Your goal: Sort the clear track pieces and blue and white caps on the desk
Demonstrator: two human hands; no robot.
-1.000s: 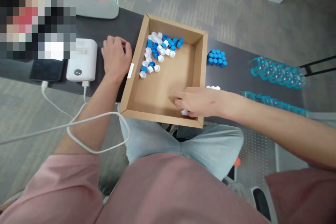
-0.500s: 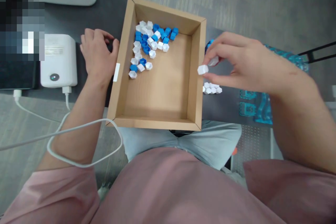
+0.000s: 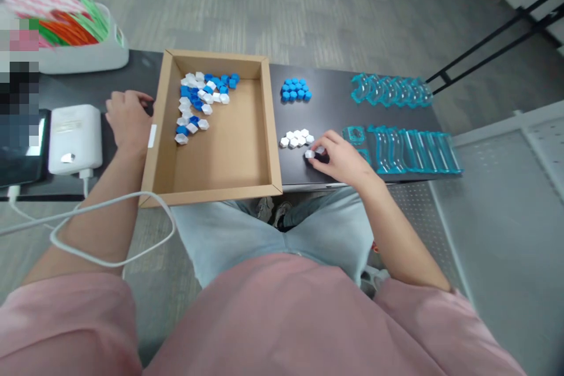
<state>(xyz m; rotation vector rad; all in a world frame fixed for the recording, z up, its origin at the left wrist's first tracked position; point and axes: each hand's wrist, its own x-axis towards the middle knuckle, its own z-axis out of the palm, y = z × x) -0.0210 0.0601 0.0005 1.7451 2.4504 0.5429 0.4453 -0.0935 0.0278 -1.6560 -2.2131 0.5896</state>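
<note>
My right hand (image 3: 339, 158) pinches a small white hexagonal piece (image 3: 310, 154) between thumb and finger, low over the dark table. Another white piece shows partly behind the fingers. Just beyond the fingertips lies a tight cluster of white hexagonal pieces (image 3: 296, 138). Farther back is a cluster of blue hexagonal pieces (image 3: 295, 89) in rows. A cardboard box (image 3: 274, 158) holds loose white and blue pieces (image 3: 194, 100), mostly in its far left part. Outside the box's left wall, my left hand (image 3: 128, 123) rests with fingers loosely bent and thumb apart, holding nothing visible.
Clear teal plastic parts (image 3: 392, 91) lie in a row at the back right, with more teal strips (image 3: 414, 151) nearer. At left are a white power bank (image 3: 74, 140), a cable (image 3: 110, 200) looping over my left forearm, and a white bin (image 3: 88, 59) of coloured sticks.
My right hand has moved from above the box's right edge to the table beside the white cluster, carrying the white pieces. The view has shifted right. My left hand stays beside the box.
</note>
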